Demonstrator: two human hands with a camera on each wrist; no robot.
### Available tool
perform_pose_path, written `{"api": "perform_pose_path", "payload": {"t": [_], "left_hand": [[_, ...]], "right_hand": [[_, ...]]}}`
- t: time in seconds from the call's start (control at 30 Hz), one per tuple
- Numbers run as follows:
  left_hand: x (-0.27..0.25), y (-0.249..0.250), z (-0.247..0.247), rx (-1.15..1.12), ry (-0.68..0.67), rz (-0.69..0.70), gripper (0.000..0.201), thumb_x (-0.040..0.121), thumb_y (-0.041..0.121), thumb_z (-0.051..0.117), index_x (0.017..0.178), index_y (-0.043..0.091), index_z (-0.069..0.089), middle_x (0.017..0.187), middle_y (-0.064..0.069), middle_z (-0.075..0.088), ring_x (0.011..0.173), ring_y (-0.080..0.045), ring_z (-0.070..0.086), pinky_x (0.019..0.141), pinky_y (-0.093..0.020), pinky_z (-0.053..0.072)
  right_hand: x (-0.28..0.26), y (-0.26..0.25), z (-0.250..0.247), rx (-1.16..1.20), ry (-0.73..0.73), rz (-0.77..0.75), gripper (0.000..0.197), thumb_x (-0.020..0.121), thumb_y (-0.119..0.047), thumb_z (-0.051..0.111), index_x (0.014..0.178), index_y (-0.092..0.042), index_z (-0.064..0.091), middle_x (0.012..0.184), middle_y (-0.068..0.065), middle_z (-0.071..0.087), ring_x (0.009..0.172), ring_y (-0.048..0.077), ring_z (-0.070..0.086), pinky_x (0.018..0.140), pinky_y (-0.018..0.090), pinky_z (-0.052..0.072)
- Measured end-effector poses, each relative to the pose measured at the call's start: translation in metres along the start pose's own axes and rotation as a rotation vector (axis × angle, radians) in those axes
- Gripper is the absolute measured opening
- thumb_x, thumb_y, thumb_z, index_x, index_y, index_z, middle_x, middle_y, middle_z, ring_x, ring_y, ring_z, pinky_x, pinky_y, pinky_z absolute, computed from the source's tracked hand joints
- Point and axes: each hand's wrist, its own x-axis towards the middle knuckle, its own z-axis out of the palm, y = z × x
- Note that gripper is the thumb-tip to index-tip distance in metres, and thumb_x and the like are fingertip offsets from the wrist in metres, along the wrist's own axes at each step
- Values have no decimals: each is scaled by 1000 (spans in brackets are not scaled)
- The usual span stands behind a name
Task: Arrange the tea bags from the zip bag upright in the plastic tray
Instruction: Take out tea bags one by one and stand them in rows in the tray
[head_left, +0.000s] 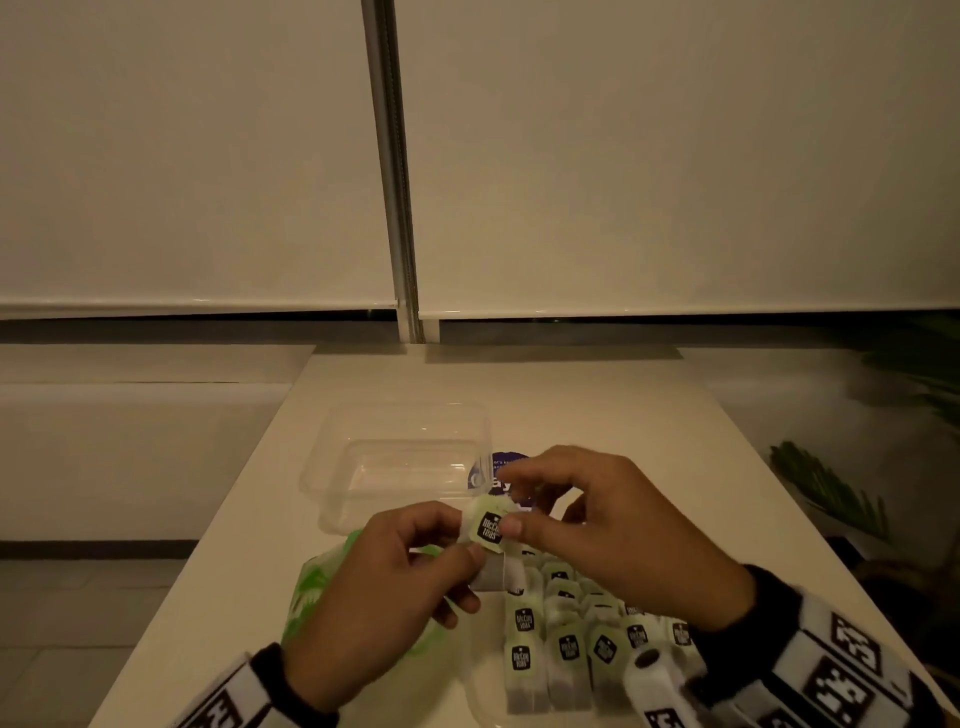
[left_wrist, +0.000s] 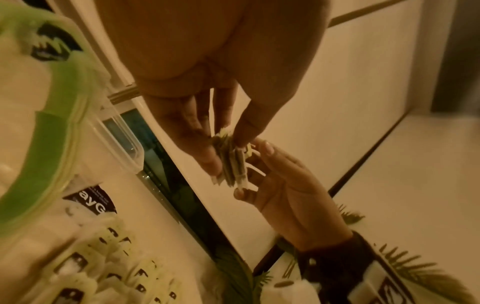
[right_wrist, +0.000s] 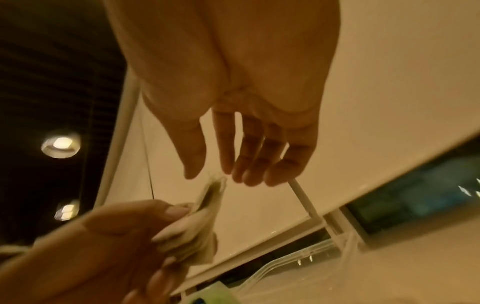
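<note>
Small stack of green-tagged paper tea bags (head_left: 491, 545), pinched between thumb and curled fingers of left hand (head_left: 384, 587); top tag touched by thumb of right hand (head_left: 613, 530), other fingers loose, close together. Held above white table (head_left: 623, 415), just before clear rectangular plastic tray (head_left: 322, 467).

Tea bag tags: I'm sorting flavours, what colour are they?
Pale green tags with a black logo, clearest in the head view.

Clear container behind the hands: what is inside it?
Nothing shows inside the clear container; the left hand and held tea bags cover part of its near edge.
</note>
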Motion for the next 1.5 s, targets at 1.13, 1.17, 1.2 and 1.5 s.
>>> {"api": "perform_pose_path", "payload": {"t": [1.13, 1.17, 1.2, 1.5], "left_hand": [[-2, -11, 2, -372, 42, -57, 10, 81, -8, 62, 88, -3, 65, 65, -16, 62, 56, -31, 64, 49, -31, 53], [-2, -10, 2, -367, 29, -58, 11, 80, -6, 63, 90, -4, 65, 65, -16, 62, 56, -31, 64, 48, -31, 53], [-2, -10, 3, -364, 11, -60, 16, 76, -1, 66, 92, -5, 64, 66, -16, 62, 57, -32, 64, 48, -31, 53], [-2, -7, 7, -175, 11, 35, 16, 87, 1, 62, 80, 7, 75, 70, -12, 68, 52, -29, 62, 46, -29, 49]], "right_hand": [[-6, 23, 4, 653, 2, 195, 34, 77, 11, 72, 102, -12, 75, 90, 10, 70, 72, 26, 70, 62, 35, 60], [-7, 23, 5, 667, 8, 195, 34, 77, 11, 72, 102, -11, 75, 89, 10, 70, 72, 25, 69, 61, 35, 59], [-7, 23, 5, 675, 12, 194, 34, 77, 11, 72, 102, -10, 74, 88, 10, 70, 72, 25, 69, 61, 34, 59], [-12, 22, 10, 569, 29, 102, 34, 79, 9, 72, 102, -16, 76, 97, 14, 69, 75, 23, 68, 60, 33, 58]]}}
